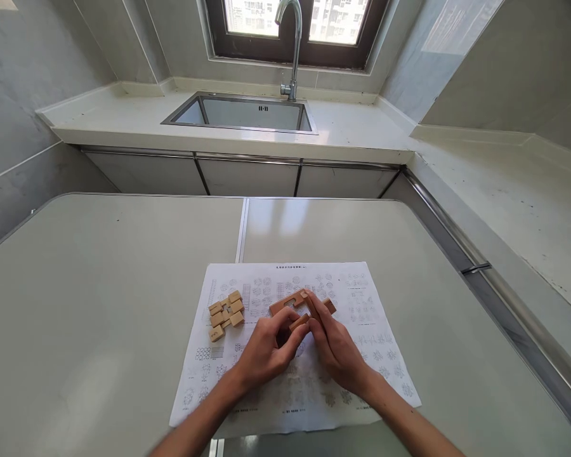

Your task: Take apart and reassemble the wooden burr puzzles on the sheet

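My left hand pinches a small reddish-brown wooden puzzle piece between thumb and fingers. Close beside it, my right hand is closed with its fingertips at the same piece, hiding part of it. Just beyond the fingers, a notched wooden bar lies on the printed sheet. The end of another wooden piece shows past my right fingers; whether it is held I cannot tell. To the left, lighter notched wooden blocks sit joined together on the sheet.
The sheet, covered in small line diagrams, lies on a pale folding table with a centre seam. Behind stands a white counter with a sink and a tall faucet. Another counter runs along the right.
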The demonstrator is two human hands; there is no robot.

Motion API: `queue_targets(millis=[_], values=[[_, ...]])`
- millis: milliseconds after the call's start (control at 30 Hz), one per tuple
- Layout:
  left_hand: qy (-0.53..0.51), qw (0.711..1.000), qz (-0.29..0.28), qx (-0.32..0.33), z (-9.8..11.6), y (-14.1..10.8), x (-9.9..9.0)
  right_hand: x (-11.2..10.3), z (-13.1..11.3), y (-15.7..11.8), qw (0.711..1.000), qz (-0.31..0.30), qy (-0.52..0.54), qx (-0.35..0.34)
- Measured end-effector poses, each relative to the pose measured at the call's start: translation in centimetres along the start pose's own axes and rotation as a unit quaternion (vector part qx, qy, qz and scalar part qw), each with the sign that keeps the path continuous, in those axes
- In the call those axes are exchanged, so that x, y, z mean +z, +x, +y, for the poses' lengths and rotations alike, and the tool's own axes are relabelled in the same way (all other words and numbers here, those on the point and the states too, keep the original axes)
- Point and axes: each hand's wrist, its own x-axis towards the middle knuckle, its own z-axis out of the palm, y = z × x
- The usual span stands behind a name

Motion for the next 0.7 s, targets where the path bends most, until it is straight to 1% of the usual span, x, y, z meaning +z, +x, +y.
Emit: queue_targets(millis=[100, 333, 500, 700], values=[[-0.005, 1.0, 0.002, -0.005, 0.04, -0.06, 0.04, -0.36, 0.18, 0.15, 1.0, 0.014, 0.003, 0.009], [-0.012, 1.0, 0.003, 0.002, -0.25, -0.2, 0.11, -1.07, 0.18, 0.33, 0.999, -0.025, 0.025, 0.003], [-0.016, 1.0, -0.002, 0.005, -0.38, -0.22, 0.11, -0.93, 0.41, 0.24, 0.999, -0.029, 0.031, 0.0], [-0.01, 1.0, 0.004, 0.006, -0.28, -0.25, 0.11, -0.73, 0.56, 0.25, 1.0, -0.023, 0.005, -0.011]])
